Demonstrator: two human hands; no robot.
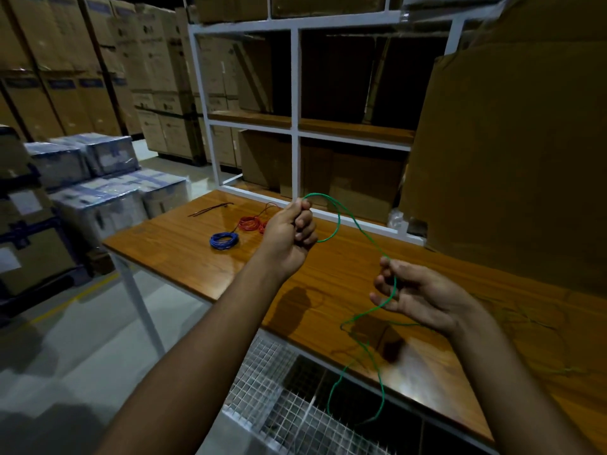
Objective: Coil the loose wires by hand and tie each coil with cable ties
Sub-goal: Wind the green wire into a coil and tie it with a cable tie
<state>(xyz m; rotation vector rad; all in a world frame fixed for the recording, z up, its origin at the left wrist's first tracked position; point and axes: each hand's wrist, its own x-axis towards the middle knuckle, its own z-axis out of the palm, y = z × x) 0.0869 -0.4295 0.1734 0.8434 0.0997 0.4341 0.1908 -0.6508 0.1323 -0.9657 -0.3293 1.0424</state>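
Observation:
My left hand is raised above the wooden table, its fingers curled round a small loop of green wire. The same green wire runs down to my right hand, which holds it loosely between curled fingers and thumb. Below my right hand the wire hangs in loose curves over the table's front edge. A blue coil and a red coil lie on the table beyond my left hand. Thin dark cable ties lie near the table's far left corner.
A white metal shelf frame with cardboard boxes stands behind the table. A large cardboard sheet leans at the right. Wrapped cartons are stacked on the left floor. A wire mesh shelf sits under the table's front edge.

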